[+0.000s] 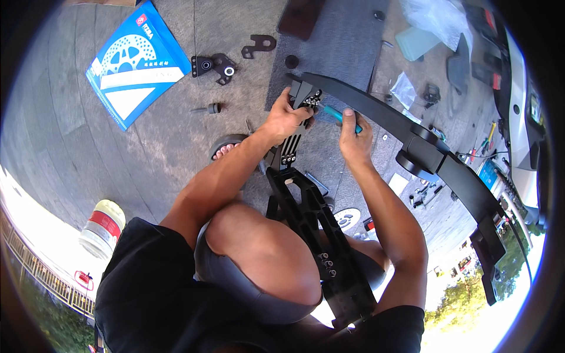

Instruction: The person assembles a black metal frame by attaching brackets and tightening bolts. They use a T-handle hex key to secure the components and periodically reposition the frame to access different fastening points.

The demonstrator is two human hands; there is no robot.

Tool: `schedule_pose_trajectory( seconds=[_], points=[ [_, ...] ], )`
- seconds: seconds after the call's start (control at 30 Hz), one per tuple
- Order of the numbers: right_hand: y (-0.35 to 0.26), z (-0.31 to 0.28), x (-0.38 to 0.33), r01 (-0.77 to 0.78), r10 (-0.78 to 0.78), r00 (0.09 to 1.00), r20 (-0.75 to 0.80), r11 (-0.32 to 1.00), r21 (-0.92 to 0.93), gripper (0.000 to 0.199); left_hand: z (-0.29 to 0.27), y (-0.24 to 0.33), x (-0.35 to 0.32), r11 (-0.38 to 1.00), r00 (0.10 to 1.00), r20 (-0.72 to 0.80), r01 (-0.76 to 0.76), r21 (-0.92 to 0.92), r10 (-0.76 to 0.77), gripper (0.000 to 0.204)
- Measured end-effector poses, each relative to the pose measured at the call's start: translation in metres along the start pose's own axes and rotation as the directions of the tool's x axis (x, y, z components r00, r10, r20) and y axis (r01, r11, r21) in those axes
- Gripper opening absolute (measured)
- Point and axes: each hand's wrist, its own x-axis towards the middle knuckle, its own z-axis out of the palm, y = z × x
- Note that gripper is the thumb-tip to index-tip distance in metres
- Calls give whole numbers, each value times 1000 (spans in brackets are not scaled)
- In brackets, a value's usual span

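Note:
My right hand [355, 140] is closed round a screwdriver with a teal handle [335, 115]. Its tip points left at a cluster of silver bolts [313, 101] at the far end of a black metal assembly. My left hand [286, 121] grips that end, fingers wrapped round the black bracket beside the bolts. From there the black frame [302, 197] runs back between my legs, with more bolts along it. A long curved black fender-like piece [376, 107] reaches from the far end round to the right. Where the tip meets the bolts is too small to make out.
On the paving left lie a blue package [136, 70], black bracket plates [215, 67] and a hooked plate [259, 46]. A dark mat [338, 41] lies ahead. Clear plastic bags [435, 20] and scattered tools are on the right. A white tub [102, 228] stands at left.

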Motion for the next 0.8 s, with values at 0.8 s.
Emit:
schedule_pose_trajectory(
  seconds=[0.8],
  points=[
    [-2, -8, 22, 470, -458, 882, 107, 870, -150, 30, -2, -2, 1, 1000, 1000, 9, 29, -11, -29, 36]
  ],
)
